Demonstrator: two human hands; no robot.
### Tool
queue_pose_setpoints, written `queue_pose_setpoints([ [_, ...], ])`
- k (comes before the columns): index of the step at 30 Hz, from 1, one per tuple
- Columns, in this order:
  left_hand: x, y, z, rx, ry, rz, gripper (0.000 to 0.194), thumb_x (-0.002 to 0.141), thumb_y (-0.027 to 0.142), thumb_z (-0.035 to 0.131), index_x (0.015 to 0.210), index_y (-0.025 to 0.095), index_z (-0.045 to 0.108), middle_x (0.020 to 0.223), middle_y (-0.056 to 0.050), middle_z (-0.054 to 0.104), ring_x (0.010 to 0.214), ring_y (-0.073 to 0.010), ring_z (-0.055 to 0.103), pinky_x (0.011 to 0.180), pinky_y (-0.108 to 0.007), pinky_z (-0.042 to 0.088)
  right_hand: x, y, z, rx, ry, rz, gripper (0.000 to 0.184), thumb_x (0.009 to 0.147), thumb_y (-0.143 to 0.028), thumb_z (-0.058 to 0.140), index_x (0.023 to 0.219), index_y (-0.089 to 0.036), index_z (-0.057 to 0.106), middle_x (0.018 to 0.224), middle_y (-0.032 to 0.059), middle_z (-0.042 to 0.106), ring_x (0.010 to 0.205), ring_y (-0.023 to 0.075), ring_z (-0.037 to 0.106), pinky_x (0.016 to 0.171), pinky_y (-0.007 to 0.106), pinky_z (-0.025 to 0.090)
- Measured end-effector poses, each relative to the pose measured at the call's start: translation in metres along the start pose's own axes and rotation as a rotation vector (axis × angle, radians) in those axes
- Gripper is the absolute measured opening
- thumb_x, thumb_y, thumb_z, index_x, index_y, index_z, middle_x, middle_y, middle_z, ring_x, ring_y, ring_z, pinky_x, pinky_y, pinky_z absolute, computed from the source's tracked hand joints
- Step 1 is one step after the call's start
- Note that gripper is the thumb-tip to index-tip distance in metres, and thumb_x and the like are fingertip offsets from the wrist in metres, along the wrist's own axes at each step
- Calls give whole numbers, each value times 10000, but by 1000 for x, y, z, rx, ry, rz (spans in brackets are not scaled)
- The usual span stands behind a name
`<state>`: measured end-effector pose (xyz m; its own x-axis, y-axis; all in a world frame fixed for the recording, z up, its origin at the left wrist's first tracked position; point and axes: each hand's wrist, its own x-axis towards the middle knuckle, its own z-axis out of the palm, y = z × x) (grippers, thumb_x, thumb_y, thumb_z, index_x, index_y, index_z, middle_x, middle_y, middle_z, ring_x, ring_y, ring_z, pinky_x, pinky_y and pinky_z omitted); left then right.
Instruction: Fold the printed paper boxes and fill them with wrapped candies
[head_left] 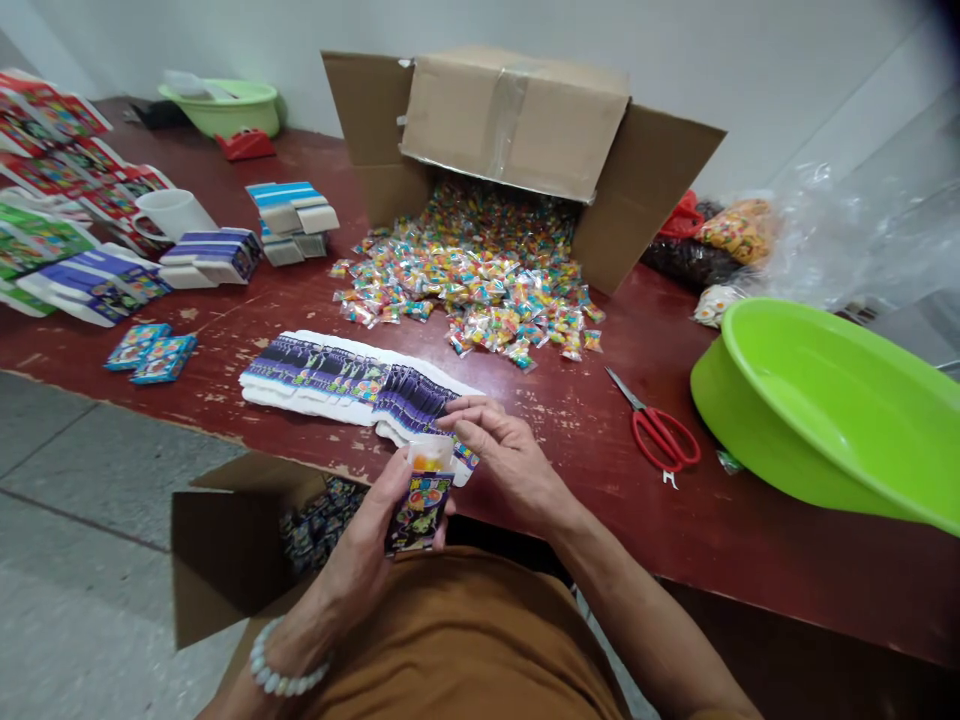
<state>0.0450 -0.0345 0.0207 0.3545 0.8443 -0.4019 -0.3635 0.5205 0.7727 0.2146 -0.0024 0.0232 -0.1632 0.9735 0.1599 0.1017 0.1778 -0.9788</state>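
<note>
My left hand (375, 510) is closed around a small black-and-purple candy box (422, 510), held upright above the table's front edge. Its white top flaps stand up, and something orange and yellow shows inside the mouth. Just above and to the right of the box, my right hand (506, 450) hovers with fingers stretched and the thumb a little apart; I see nothing between them. Behind both hands lies an overlapping row of flattened purple-and-white boxes (322, 370). Further back, small wrapped candies (480, 280) spill from a large cardboard carton (517, 125).
Red-handled scissors (664, 437) and a green basin (825, 400) are on the right. At left are two blue boxes (161, 355), a white mug (174, 214) and stacked flat boxes (97, 280). Below the table edge, an open carton (225, 550) holds dark packs.
</note>
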Motion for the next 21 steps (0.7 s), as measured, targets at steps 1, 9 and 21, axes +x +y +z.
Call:
queue_pose_setpoints([
  [1, 1, 1, 0, -29, 3, -11, 453, 849, 581, 640, 1037, 169, 644, 702, -33, 701, 518, -155, 622, 524, -260, 507, 0, 0, -1, 28, 1, 18, 187, 961, -343, 598, 951, -250, 759, 1152, 59, 609, 1125, 191, 581, 1009, 396, 469],
  [9, 9, 7, -3, -38, 62, -7, 514, 802, 639, 666, 923, 140, 685, 625, -54, 720, 467, -183, 640, 433, -261, 515, -4, 4, 1, 89, -90, 36, 139, 881, -345, 689, 910, -219, 739, 1072, 61, 627, 995, 180, 624, 917, 366, 512],
  [21, 13, 1, -1, -88, -58, -174, 466, 815, 635, 657, 855, 173, 613, 598, -24, 684, 385, -172, 623, 391, -275, 538, -9, 12, 13, -54, -8, -177, 170, 908, -382, 662, 879, -241, 754, 1022, 78, 720, 960, 209, 681, 891, 403, 568],
])
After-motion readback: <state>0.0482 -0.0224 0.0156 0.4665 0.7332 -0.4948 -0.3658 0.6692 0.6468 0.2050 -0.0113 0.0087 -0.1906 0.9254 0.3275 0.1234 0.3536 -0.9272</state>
